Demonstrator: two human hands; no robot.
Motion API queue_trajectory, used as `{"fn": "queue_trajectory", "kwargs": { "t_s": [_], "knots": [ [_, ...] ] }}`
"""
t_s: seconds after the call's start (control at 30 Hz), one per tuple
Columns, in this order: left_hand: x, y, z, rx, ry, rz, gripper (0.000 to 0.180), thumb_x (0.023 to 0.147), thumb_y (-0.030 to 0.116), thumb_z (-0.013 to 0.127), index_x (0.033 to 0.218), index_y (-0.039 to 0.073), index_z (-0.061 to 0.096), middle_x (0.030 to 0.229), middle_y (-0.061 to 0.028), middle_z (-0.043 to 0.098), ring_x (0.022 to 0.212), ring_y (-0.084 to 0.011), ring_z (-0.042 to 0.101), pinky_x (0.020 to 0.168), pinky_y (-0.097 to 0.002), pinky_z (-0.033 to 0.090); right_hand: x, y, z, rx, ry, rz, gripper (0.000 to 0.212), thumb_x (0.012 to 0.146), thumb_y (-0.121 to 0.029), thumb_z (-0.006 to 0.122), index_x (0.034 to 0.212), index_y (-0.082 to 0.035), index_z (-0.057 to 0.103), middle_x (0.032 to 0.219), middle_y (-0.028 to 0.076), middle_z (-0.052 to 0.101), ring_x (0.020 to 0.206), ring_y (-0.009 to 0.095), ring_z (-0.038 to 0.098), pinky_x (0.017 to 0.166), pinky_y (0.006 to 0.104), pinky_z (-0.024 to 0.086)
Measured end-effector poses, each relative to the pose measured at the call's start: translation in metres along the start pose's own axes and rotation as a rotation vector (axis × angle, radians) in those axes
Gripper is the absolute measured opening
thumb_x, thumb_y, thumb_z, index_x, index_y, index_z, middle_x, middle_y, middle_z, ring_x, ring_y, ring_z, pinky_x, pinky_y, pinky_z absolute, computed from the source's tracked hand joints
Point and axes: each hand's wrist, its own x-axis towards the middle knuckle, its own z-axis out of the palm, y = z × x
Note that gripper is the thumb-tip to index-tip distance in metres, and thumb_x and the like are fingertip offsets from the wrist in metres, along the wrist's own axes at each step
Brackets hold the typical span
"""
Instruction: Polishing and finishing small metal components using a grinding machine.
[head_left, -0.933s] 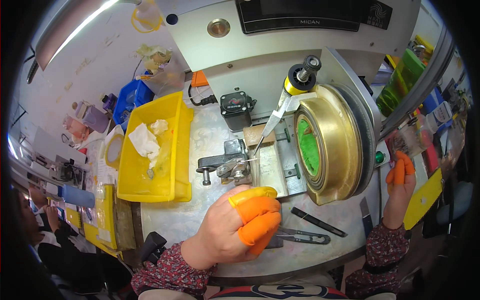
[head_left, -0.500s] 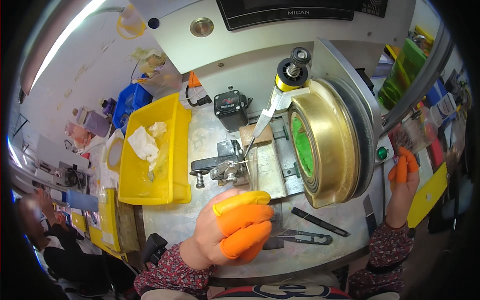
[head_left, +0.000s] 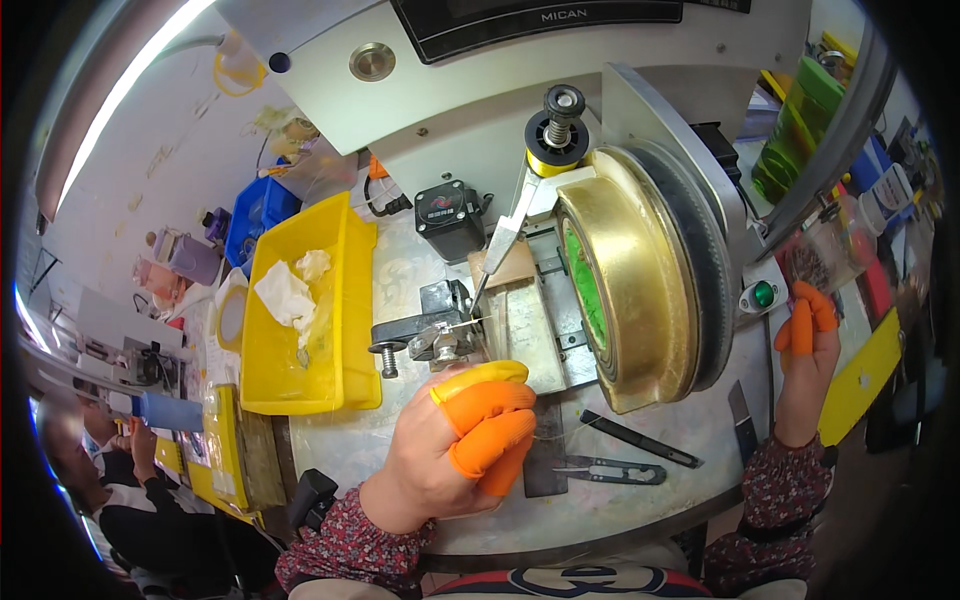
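My left hand (head_left: 455, 440) is closed in front of the small clamp fixture (head_left: 440, 335), with orange and yellow finger cots on its fingers. A thin strand (head_left: 570, 432) comes out of the fist and trails right over the bench; the fingers hide what they pinch. A needle-like tip (head_left: 465, 323) sticks out of the clamp just beyond the hand. Right of the clamp stands a wide gold wheel (head_left: 640, 290) with green filling. My right hand (head_left: 808, 365), also in orange cots, is loosely bent with thumb and fingers apart, beside a green button (head_left: 764, 294). Nothing shows in it.
A spool of yellow thread (head_left: 557, 150) sits above a metal guide arm. At the left stands a yellow bin (head_left: 310, 395) with white scraps. A black cutter (head_left: 640, 440), thread snips (head_left: 615, 470) and a blade (head_left: 742, 420) lie near the front edge. Another person sits far left.
The view has shifted, so the machine sits further left and higher. My left hand stays closed close to the clamp; my right hand stays by the button. The other person's hand has moved.
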Motion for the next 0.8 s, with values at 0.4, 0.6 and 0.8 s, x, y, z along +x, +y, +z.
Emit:
{"fn": "queue_trajectory", "kwargs": {
  "t_s": [0.4,0.6,0.8],
  "knots": [
    [0.001,0.001,0.002,-0.006,0.033,0.019,0.026,0.058,-0.002,0.065,0.082,0.006,0.058,0.084,-0.0096,0.059,0.079,-0.0272,0.06,0.07,-0.0378,0.048,-0.001,-0.002,0.001,-0.006,-0.015,-0.006,0.024,0.09,-0.012,0.045,0.11,-0.003,0.053,0.067,-0.004,0.046,0.059,0.002,0.038,0.052,0.0143,0.026],
    [-0.001,0.003,0.0,0.0,0.07,0.028,0.027,0.058,-0.002,0.065,0.083,0.007,0.059,0.086,-0.0095,0.06,0.08,-0.028,0.06,0.07,-0.0393,0.048,0.0,0.0,0.001,-0.01,-0.016,-0.017,0.023,0.09,-0.012,0.045,0.11,-0.003,0.053,0.066,-0.004,0.045,0.058,0.002,0.038,0.052,0.0152,0.026],
    [-0.002,0.005,-0.008,-0.014,0.093,0.058,0.028,0.059,0.005,0.065,0.087,0.011,0.062,0.095,-0.0106,0.06,0.086,-0.0287,0.059,0.075,-0.0435,0.045,0.0,-0.002,0.003,-0.029,-0.013,-0.004,0.023,0.09,-0.014,0.046,0.109,-0.003,0.053,0.065,-0.004,0.045,0.057,0.002,0.037,0.051,0.0153,0.025]
  ]
}}
